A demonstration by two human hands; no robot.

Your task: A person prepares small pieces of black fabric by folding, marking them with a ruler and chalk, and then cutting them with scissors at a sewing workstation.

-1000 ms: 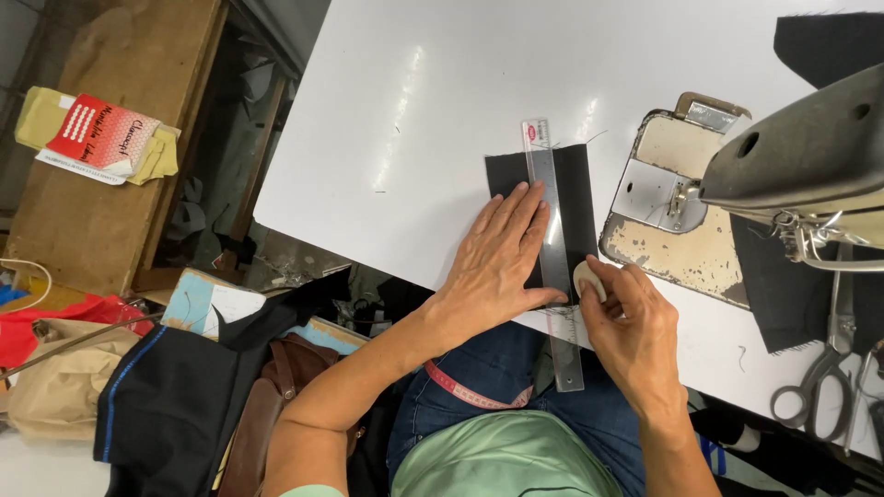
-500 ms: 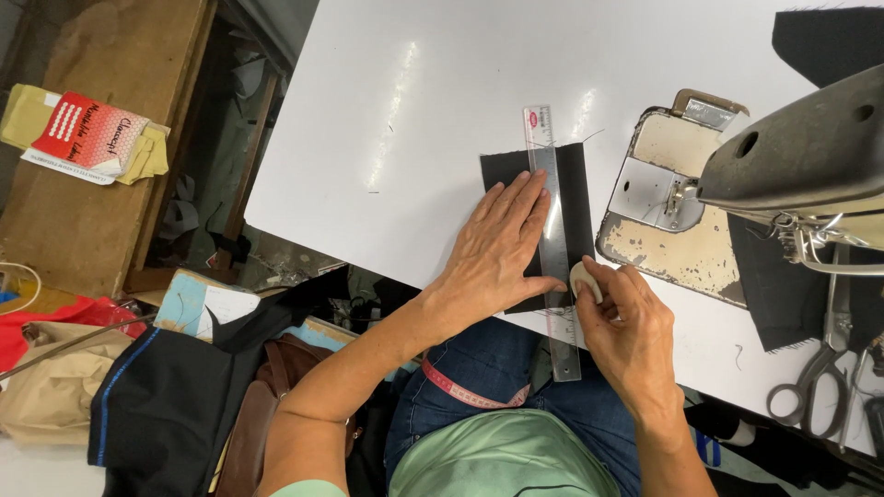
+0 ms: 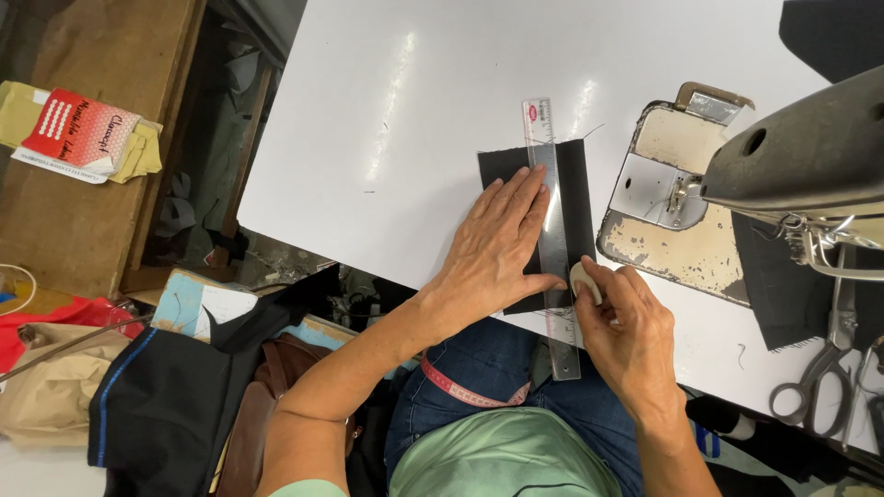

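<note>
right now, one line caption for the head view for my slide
Left hand presses a clear ruler flat on black fabric while the right hand holds pale chalk at its edge.

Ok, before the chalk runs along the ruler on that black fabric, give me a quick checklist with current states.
1. Black fabric flat on the white table: ok.
2. Ruler lying across the fabric lengthwise: ok.
3. Left hand pressing ruler and fabric: ok.
4. Chalk pinched in right hand, at the ruler's edge: ok.
5. Chalk edge sharp: cannot tell.
6. Scissors away from the hands: ok.
</note>
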